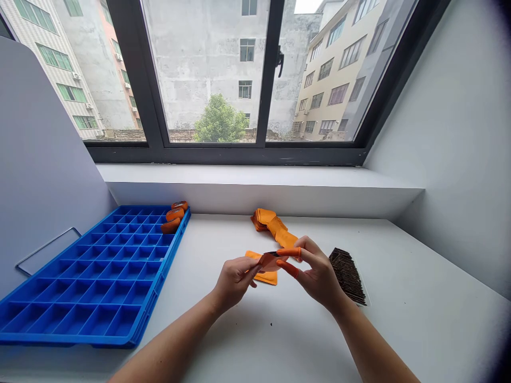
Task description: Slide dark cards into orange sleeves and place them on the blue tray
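Observation:
Both my hands meet over the middle of the white table. My left hand pinches one end of a small orange pouch. My right hand, wearing orange finger cots on thumb and forefinger, pinches the other end, where a thin dark piece shows. Under my hands lies another flat orange pouch. Behind them a fanned stack of orange pouches stretches toward the window. Right of my right hand lies a row of dark brown chips.
A blue compartment tray fills the left of the table, with three orange filled pieces in its far right cells. A grey divider panel stands at left, a window sill behind, a wall at right.

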Tool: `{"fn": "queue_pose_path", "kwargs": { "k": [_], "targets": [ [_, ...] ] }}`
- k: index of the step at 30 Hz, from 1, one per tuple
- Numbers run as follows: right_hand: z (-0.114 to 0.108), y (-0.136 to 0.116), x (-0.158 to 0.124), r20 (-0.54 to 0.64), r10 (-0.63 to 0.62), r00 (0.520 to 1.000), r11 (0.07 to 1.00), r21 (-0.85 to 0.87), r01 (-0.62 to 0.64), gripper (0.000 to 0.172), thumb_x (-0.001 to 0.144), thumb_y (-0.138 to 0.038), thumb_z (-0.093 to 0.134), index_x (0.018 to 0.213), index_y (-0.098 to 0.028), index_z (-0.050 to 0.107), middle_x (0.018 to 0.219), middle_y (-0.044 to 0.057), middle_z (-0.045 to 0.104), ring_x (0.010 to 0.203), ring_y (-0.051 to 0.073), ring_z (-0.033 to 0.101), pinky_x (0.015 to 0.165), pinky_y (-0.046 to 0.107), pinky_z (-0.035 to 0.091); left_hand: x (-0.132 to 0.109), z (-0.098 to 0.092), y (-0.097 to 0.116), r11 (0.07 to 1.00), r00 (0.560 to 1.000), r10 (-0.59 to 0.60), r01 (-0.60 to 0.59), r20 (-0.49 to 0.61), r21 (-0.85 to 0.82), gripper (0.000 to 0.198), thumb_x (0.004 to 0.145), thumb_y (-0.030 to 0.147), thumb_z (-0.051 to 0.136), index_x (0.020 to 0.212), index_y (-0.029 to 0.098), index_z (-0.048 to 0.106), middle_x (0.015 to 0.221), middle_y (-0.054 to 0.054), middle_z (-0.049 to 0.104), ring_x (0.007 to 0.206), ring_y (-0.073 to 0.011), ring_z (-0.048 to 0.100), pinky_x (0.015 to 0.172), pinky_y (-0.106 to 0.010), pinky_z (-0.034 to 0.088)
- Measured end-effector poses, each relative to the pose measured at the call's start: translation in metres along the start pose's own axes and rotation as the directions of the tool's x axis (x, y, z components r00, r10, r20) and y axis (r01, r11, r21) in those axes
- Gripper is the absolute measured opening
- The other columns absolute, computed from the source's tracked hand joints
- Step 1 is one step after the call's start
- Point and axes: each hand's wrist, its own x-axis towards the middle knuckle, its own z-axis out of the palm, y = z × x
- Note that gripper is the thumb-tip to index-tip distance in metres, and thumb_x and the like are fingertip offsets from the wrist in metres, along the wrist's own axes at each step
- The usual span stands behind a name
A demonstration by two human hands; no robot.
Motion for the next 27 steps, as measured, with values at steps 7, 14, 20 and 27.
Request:
{"fn": "queue_pose_path", "kwargs": {
  "k": [7,14,20,27],
  "targets": [
    [0.006,-0.006,0.0,-0.005,-0.011,1.0,0.999,-0.046,0.011,0.008,0.099,-0.031,0.079,0.106,-0.028,0.078,0.086,0.002,0.059,0.074,0.018,0.056,0.063,0.034,0.052,0.0,0.002,0.0,1.0,0.997,0.007,-0.008,-0.071,-0.012,0.035,0.11,0.042,0.06,0.118,0.019,0.085,0.095,-0.01,0.081,0.073,-0.0158,0.071,0.055,-0.026,0.069],
    [0.01,-0.004,-0.003,0.018,-0.029,0.999,0.997,-0.07,0.03,0.005,0.103,-0.026,0.072,0.104,-0.027,0.076,0.087,0.002,0.059,0.074,0.018,0.059,0.063,0.033,0.053,-0.001,0.001,-0.002,0.999,0.997,0.006,-0.008,-0.075,-0.032,0.034,0.11,0.041,0.059,0.12,0.02,0.085,0.096,-0.009,0.08,0.075,-0.0162,0.071,0.056,-0.027,0.07],
    [0.014,0.005,-0.007,0.051,0.001,0.999,0.997,-0.082,0.004,0.013,0.104,-0.024,0.068,0.113,-0.028,0.077,0.089,0.002,0.058,0.076,0.018,0.062,0.064,0.033,0.053,-0.002,0.0,-0.006,1.0,0.998,-0.014,0.012,-0.068,-0.016,0.036,0.11,0.043,0.059,0.119,0.019,0.085,0.096,-0.009,0.08,0.075,-0.0169,0.072,0.057,-0.028,0.07],
    [0.016,0.004,-0.009,0.09,-0.001,0.996,0.999,-0.041,0.005,0.012,0.104,-0.024,0.069,0.11,-0.029,0.078,0.087,0.002,0.057,0.074,0.018,0.06,0.062,0.031,0.052,0.0,-0.001,0.003,0.998,0.998,-0.055,0.056,-0.019,0.02,0.03,0.109,0.039,0.061,0.116,0.02,0.083,0.106,-0.01,0.08,0.088,-0.0195,0.073,0.056,-0.023,0.065]
  ]
}}
